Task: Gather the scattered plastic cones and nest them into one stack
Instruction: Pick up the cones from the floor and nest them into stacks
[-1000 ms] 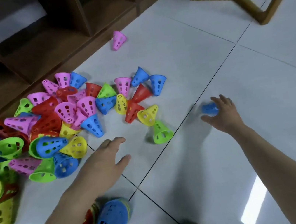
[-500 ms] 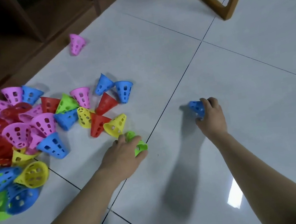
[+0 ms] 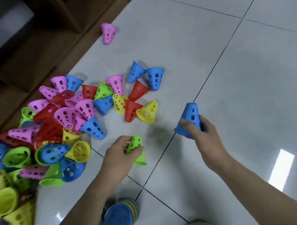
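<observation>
Head view: left hand (image 3: 119,156) gripping a green cone (image 3: 136,149), right hand (image 3: 201,133) pinching a blue cone (image 3: 190,118), both above the floor (image 3: 235,79) near its tile seam. Probably handling as light, stiff, slippery plastic; gripping around the perforated wall near the rim, heading for the stack (image 3: 119,218) by the floor's near edge.

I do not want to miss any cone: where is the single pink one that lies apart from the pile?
In the head view, the lone pink cone lies on its side on the floor tiles, upper centre, near the dark wooden shelf, well beyond the pile.
</observation>
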Action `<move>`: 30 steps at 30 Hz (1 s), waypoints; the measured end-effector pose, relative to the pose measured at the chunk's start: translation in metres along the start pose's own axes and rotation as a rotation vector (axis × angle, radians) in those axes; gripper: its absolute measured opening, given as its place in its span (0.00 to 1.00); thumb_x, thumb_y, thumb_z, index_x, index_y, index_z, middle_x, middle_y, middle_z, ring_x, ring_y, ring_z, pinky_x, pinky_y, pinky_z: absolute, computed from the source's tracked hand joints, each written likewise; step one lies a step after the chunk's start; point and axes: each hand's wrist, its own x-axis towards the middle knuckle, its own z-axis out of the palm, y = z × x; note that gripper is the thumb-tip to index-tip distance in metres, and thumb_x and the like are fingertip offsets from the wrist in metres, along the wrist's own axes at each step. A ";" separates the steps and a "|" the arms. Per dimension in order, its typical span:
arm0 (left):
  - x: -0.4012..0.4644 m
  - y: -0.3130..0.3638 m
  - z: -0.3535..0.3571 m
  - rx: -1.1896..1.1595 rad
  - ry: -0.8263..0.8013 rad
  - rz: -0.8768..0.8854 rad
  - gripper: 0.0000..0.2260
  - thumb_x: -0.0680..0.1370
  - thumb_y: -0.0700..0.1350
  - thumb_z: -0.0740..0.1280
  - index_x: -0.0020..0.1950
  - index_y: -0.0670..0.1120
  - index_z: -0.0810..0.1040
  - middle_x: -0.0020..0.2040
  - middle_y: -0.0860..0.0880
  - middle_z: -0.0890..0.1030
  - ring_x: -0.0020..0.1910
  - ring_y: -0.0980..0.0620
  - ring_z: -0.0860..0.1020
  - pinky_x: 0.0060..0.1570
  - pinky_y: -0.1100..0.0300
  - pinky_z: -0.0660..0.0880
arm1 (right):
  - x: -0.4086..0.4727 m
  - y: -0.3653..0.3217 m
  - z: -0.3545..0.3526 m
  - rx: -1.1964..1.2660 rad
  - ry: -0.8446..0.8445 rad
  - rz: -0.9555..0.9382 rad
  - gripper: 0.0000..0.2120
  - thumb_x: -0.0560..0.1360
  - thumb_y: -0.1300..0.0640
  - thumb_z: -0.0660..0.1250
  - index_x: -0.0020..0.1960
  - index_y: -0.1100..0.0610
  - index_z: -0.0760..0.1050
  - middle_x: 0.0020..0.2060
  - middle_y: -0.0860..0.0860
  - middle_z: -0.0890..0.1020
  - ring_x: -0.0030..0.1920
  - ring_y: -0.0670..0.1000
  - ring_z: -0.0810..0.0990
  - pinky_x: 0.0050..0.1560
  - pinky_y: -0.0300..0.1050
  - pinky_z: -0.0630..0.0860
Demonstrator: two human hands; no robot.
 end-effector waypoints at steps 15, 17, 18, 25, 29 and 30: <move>-0.198 -0.048 -0.117 -0.086 0.527 -0.050 0.11 0.78 0.51 0.68 0.60 0.55 0.75 0.53 0.53 0.82 0.48 0.56 0.81 0.44 0.66 0.77 | -0.118 0.058 0.114 -0.463 -0.640 -0.385 0.22 0.66 0.38 0.73 0.56 0.44 0.76 0.50 0.40 0.76 0.56 0.44 0.74 0.56 0.45 0.73; -0.200 -0.053 -0.109 -0.050 0.530 -0.028 0.11 0.76 0.54 0.70 0.57 0.58 0.75 0.52 0.52 0.82 0.49 0.51 0.81 0.47 0.55 0.79 | -0.117 0.061 0.114 -0.460 -0.626 -0.415 0.22 0.66 0.40 0.73 0.56 0.46 0.77 0.50 0.40 0.77 0.56 0.45 0.74 0.56 0.43 0.73; -0.200 -0.055 -0.105 -0.031 0.539 -0.012 0.10 0.76 0.54 0.71 0.56 0.57 0.75 0.52 0.52 0.82 0.49 0.52 0.81 0.48 0.54 0.79 | -0.117 0.061 0.115 -0.459 -0.629 -0.445 0.21 0.66 0.40 0.73 0.57 0.45 0.77 0.51 0.39 0.77 0.57 0.45 0.75 0.57 0.41 0.73; -0.192 -0.073 -0.081 0.002 0.594 -0.043 0.14 0.75 0.41 0.74 0.56 0.50 0.74 0.50 0.50 0.81 0.49 0.49 0.82 0.48 0.57 0.82 | -0.115 0.088 0.114 -0.721 -0.765 -0.797 0.23 0.71 0.41 0.72 0.63 0.48 0.76 0.54 0.41 0.76 0.56 0.46 0.75 0.59 0.45 0.69; -0.188 -0.082 -0.067 0.002 0.593 -0.041 0.14 0.74 0.40 0.75 0.54 0.49 0.74 0.49 0.50 0.81 0.49 0.48 0.82 0.47 0.55 0.82 | -0.113 0.109 0.107 -0.743 -0.744 -0.785 0.21 0.72 0.44 0.73 0.62 0.49 0.76 0.54 0.41 0.75 0.56 0.46 0.74 0.56 0.47 0.71; -0.187 -0.086 -0.064 0.018 0.597 -0.046 0.14 0.73 0.40 0.76 0.54 0.48 0.74 0.48 0.50 0.80 0.49 0.49 0.82 0.47 0.57 0.82 | -0.113 0.110 0.108 -0.744 -0.739 -0.780 0.21 0.71 0.44 0.73 0.61 0.48 0.76 0.53 0.41 0.76 0.56 0.46 0.74 0.57 0.47 0.71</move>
